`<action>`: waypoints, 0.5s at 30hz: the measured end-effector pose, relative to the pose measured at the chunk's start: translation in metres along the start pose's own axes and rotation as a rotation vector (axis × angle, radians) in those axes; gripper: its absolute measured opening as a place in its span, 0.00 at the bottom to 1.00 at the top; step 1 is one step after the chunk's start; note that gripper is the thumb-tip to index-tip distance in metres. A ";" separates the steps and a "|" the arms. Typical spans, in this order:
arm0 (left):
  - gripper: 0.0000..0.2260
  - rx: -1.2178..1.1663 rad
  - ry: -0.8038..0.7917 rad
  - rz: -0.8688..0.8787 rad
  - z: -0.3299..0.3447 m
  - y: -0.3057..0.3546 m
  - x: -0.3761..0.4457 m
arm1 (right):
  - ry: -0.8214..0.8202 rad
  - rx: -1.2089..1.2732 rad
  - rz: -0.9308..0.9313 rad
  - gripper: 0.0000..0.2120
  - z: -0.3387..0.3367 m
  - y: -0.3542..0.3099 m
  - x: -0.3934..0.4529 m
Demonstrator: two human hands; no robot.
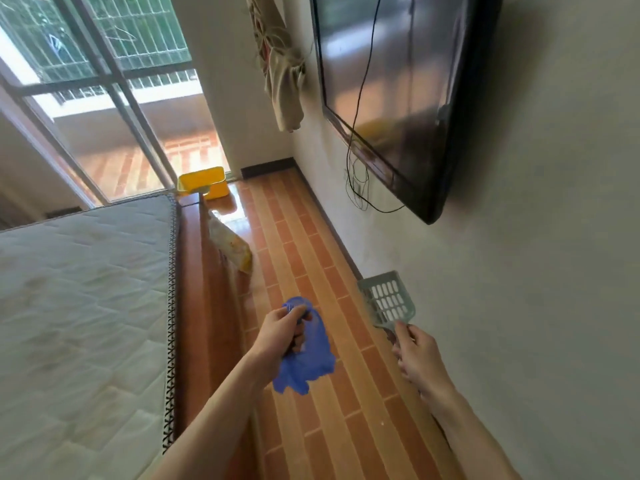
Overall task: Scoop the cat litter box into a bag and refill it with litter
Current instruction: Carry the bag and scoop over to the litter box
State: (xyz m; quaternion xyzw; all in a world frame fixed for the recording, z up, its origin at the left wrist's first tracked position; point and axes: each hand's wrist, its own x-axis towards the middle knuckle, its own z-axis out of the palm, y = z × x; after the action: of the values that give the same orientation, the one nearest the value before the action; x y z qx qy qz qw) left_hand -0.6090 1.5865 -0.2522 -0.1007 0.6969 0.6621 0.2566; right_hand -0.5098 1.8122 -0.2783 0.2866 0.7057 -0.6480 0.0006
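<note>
My left hand (282,332) grips the top of a blue plastic bag (308,355), which hangs loose above the floor. My right hand (414,348) holds the handle of a grey slotted litter scoop (388,299), its head pointing up and away. A yellow litter box (204,181) stands on the floor far ahead, by the glass door, partly hidden by the bed corner. A pale yellow-printed litter bag (230,245) leans against the bed frame halfway down the passage.
A bare mattress (83,299) on a wooden frame fills the left. A wall-mounted TV (398,84) with dangling cables (356,181) juts out on the right. Between them runs a narrow strip of orange tiled floor (311,244). Cloth hangs on the wall (280,64).
</note>
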 end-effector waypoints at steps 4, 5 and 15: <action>0.10 0.030 0.106 0.055 -0.013 0.025 0.018 | -0.071 -0.057 -0.025 0.20 0.018 -0.021 0.038; 0.11 0.021 0.127 0.062 -0.017 0.032 0.022 | -0.087 -0.067 -0.030 0.20 0.024 -0.026 0.047; 0.12 -0.026 0.253 0.131 -0.087 0.084 0.113 | -0.165 -0.120 -0.070 0.18 0.111 -0.087 0.160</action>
State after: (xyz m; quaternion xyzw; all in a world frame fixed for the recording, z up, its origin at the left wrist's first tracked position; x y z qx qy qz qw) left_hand -0.7647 1.5328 -0.2357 -0.1408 0.7203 0.6683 0.1215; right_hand -0.7201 1.7756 -0.2767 0.2072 0.7502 -0.6257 0.0532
